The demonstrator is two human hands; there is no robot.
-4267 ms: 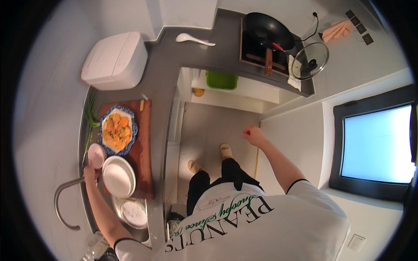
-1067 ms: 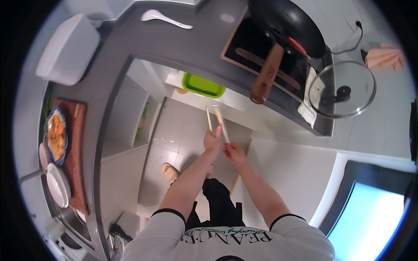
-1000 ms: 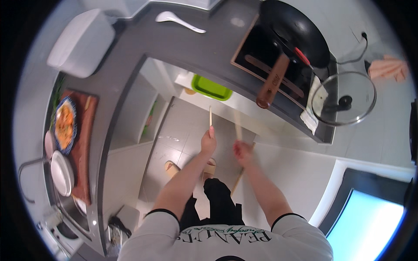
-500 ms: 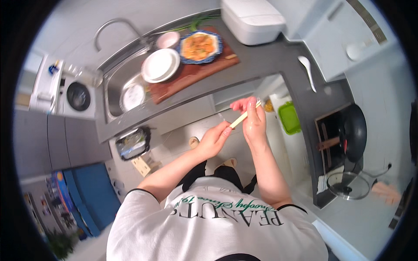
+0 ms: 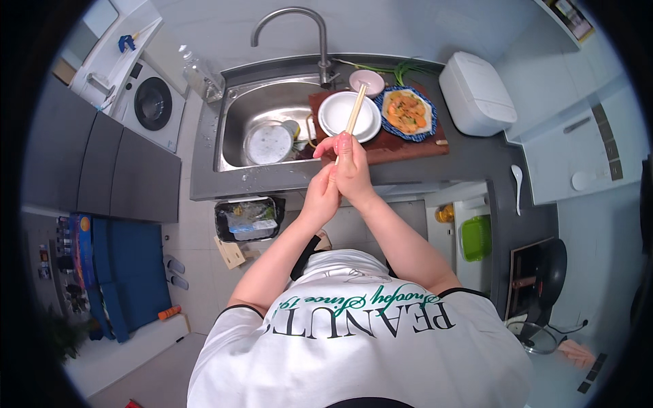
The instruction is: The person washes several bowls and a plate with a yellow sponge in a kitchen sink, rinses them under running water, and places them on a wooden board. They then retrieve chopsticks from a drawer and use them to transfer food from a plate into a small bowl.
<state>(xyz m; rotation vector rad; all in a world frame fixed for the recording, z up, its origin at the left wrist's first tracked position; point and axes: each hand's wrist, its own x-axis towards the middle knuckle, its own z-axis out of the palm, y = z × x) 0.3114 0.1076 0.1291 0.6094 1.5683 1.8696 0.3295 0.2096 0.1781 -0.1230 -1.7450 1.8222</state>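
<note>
Both my hands meet in front of me, above the counter's front edge. My right hand (image 5: 352, 170) grips a pair of wooden chopsticks (image 5: 354, 115) that point up over a white bowl (image 5: 350, 116). My left hand (image 5: 322, 196) presses against the right one from the left and looks closed around the chopsticks' lower end, which is hidden. Beside the bowl, a blue-rimmed plate (image 5: 407, 112) of orange food sits on a dark wooden board (image 5: 401, 146). A small pink bowl (image 5: 367, 81) stands behind them.
A steel sink (image 5: 262, 112) with a round lid in it and a tall tap (image 5: 299, 27) lies to the left. A white rice cooker (image 5: 475, 94) stands right of the board. A white spoon (image 5: 517, 183), a black pan (image 5: 544, 279), and a bin (image 5: 248, 217) on the floor are nearby.
The view has swung from the stove side round to the sink counter. My hands brought the chopsticks together and now hold them over the white bowl.
</note>
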